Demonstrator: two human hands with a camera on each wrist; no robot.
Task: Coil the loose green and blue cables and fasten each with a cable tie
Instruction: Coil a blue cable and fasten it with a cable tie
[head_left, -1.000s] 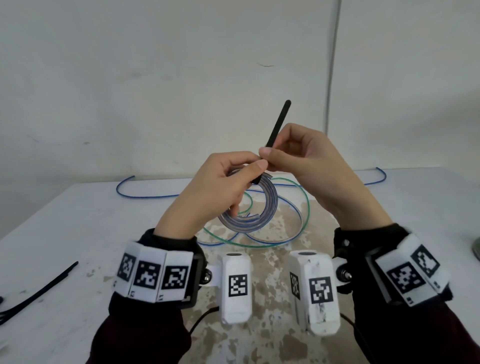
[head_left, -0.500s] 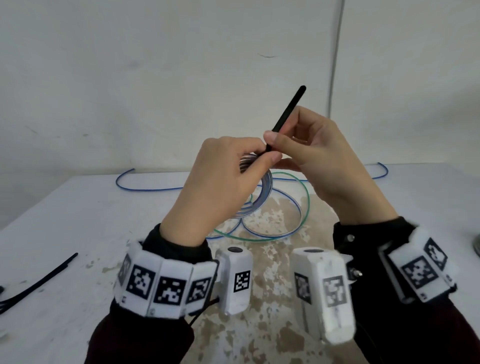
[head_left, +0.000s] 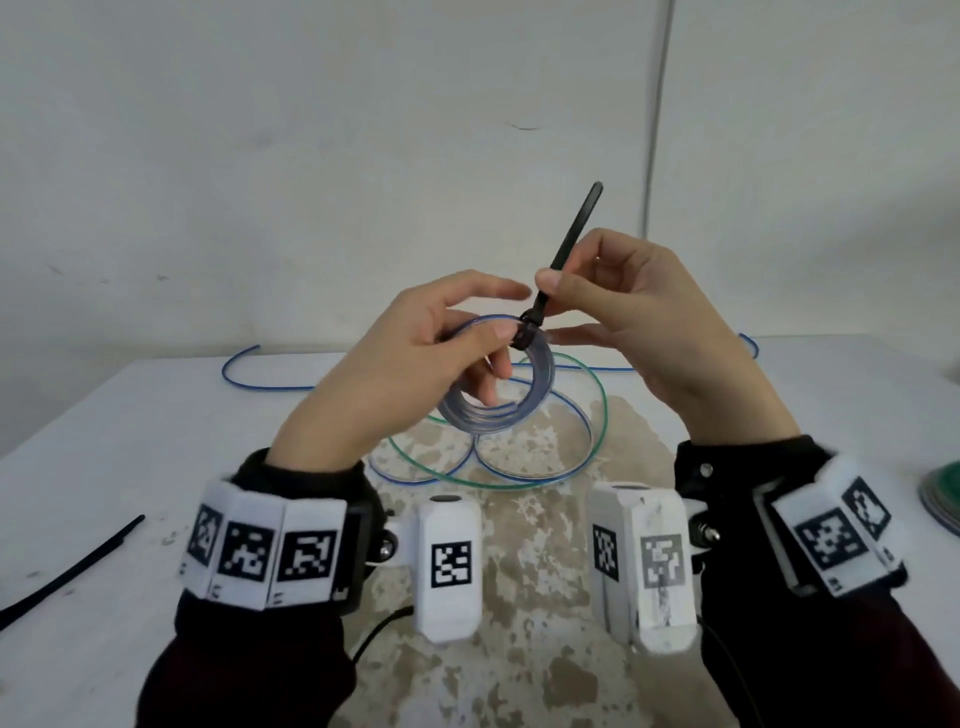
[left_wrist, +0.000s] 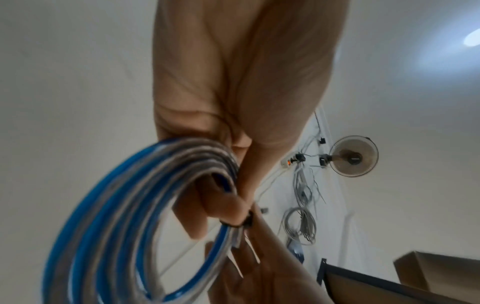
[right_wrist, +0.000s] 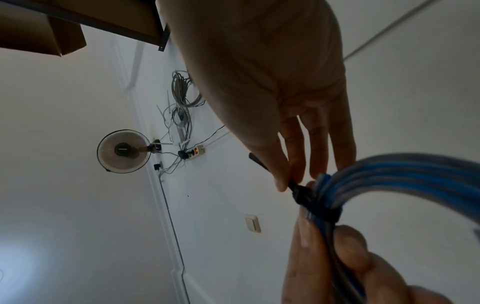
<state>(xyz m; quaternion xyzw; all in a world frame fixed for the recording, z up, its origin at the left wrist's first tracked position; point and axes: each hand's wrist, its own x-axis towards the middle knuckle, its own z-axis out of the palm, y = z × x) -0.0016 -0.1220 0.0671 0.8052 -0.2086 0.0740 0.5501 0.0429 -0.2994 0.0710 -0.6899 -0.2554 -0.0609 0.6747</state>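
A small coil of blue cable (head_left: 498, 410) (left_wrist: 109, 226) (right_wrist: 405, 176) is held up above the table. My left hand (head_left: 415, 358) grips the coil near its top, thumb and fingers curled round the strands. A black cable tie (head_left: 569, 244) (right_wrist: 306, 197) is looped round the coil beside the left thumb, its tail pointing up and right. My right hand (head_left: 623, 312) pinches that tail just above the tie's head between thumb and forefinger. Loose green cable (head_left: 597, 395) and more blue cable (head_left: 535, 470) lie in loops on the table below.
A spare black cable tie (head_left: 78, 566) lies at the table's left edge. A long blue cable (head_left: 260, 382) runs along the back of the white table (head_left: 156, 441). A green round object (head_left: 943, 493) sits at the right edge. A white wall stands behind.
The tie has been drawn through and now sits tight round the coil. The coil has turned to face me more openly, and my left forefinger has lifted off it.
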